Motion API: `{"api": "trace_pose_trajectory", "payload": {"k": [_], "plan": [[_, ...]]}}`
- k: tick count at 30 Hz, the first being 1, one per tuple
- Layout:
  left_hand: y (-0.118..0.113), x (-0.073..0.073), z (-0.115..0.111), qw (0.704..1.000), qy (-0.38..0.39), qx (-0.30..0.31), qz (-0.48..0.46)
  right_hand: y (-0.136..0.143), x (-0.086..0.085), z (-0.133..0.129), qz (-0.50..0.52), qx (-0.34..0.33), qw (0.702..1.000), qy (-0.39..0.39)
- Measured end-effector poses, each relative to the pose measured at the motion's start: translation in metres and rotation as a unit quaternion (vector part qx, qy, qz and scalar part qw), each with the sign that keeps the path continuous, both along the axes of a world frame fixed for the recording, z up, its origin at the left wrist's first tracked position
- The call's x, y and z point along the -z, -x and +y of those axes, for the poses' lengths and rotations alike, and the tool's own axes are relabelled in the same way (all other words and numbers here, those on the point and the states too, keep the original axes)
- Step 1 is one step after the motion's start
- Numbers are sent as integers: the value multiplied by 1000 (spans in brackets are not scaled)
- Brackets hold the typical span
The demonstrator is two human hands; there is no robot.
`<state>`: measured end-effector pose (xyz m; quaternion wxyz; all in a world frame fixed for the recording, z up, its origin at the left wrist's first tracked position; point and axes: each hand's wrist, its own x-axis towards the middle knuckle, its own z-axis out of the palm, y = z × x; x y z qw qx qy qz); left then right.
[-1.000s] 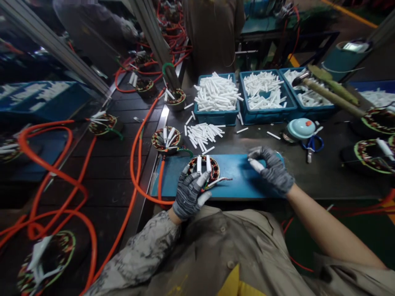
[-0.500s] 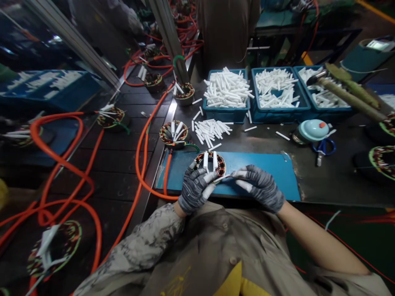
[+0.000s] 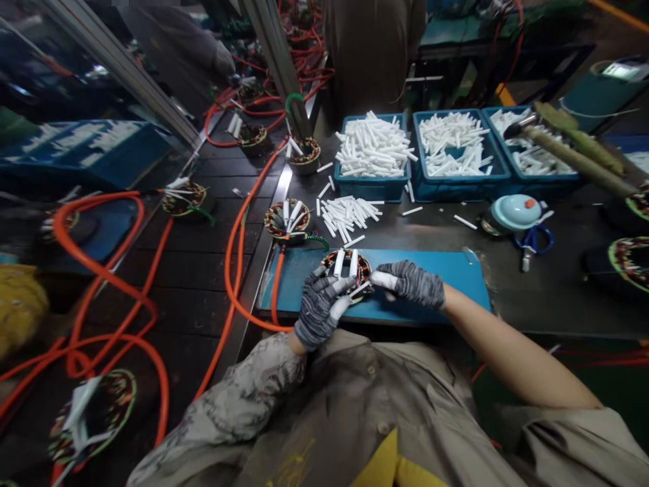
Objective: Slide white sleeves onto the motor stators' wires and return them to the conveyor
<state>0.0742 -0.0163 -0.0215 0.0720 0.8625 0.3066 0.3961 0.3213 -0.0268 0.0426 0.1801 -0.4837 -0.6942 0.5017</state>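
Note:
A stator coil ring [image 3: 366, 265] with red-brown windings lies on the blue mat, two thick white tubes [image 3: 339, 264] standing up from it. My left hand [image 3: 320, 308], in a grey glove with white fingertips, is at the ring's near left side. Its thumb and forefinger are closed on one end of a thin white sleeve [image 3: 360, 289] that slants up to the right. My right hand [image 3: 408, 282], gloved alike, pinches close to the sleeve's far end at the ring's right edge. Its fingertips hide what they hold.
Loose white tubes [image 3: 349, 215] lie behind the mat [image 3: 430, 270]. Blue bins [image 3: 372, 189] of white tubes stand at the back. Another stator [image 3: 286, 220] with an orange hose [image 3: 238, 270] is to the left. A light-blue lidded jar [image 3: 514, 213], scissors [image 3: 537, 240] and a hammer [image 3: 572, 159] are to the right.
My right hand has moved left and slightly up, to the ring's right edge. The white sleeve now slants more steeply. My left hand has stayed nearly in place.

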Motion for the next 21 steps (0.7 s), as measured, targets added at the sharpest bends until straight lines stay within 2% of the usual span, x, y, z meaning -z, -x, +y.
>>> {"api": "trace_pose_trajectory", "payload": {"k": [3, 6, 11, 14, 21], "plan": [[-2, -4, -2, 1000, -16, -3, -16, 1, 0, -9, -35, 28, 997, -60], [-8, -16, -7, 1000, -23, -14, -8, -1, 5, -21, -77, 48, 990, -105], [-26, -30, -13, 998, -29, -54, 29, -5, 21, -24, 5, 78, 994, -80], [-34, -30, -14, 993, -63, -90, 33, -5, 24, -22, 18, 82, 994, -75], [-35, -29, -14, 993, -26, -114, 36, -4, 25, -31, 17, 79, 994, -75]]}}
